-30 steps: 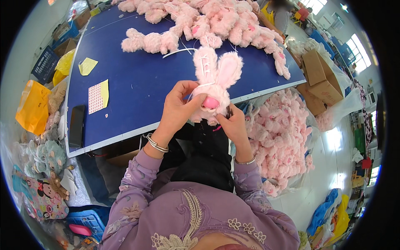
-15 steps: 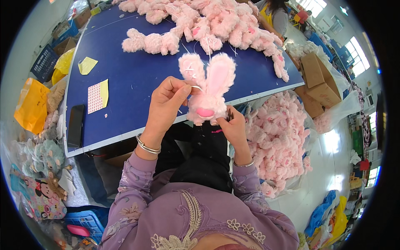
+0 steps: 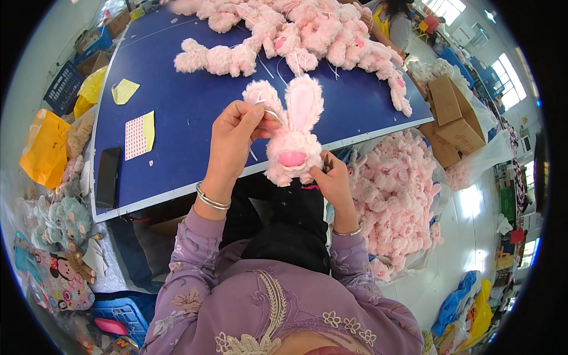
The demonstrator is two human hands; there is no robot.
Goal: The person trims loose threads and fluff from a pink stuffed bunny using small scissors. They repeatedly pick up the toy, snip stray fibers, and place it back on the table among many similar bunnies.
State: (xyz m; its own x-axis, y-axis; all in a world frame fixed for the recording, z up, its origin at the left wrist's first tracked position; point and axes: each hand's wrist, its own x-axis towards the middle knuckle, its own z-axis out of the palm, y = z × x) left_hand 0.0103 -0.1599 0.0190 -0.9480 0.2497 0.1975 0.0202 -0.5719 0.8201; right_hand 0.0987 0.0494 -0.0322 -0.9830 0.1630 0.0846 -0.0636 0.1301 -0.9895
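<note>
Just off the table's near edge I hold a fluffy pink plush rabbit (image 3: pixel 294 143), its long ears up and its bright pink muzzle facing me. My left hand (image 3: pixel 234 136) is closed in a pinch on a thin white ribbon (image 3: pixel 273 114) at the base of the left ear. That ear leans outward; the other stands straight. My right hand (image 3: pixel 335 184) grips the rabbit low on its right side. A dark, narrow tool (image 3: pixel 327 161) sticks up from the same fingers; its kind is mostly hidden.
More pink plush rabbits (image 3: pixel 313 32) lie heaped on the blue table (image 3: pixel 195 127). A phone (image 3: pixel 107 177) and a sticker sheet (image 3: pixel 139 135) are at its left. Another pink plush pile (image 3: pixel 393 201) and a cardboard box (image 3: pixel 454 112) stand right. A co-worker (image 3: pixel 396 23) is beyond.
The rabbit has come slightly lower and toward me. Its left ear now tilts further left, with the ribbon drawn that way by my left hand.
</note>
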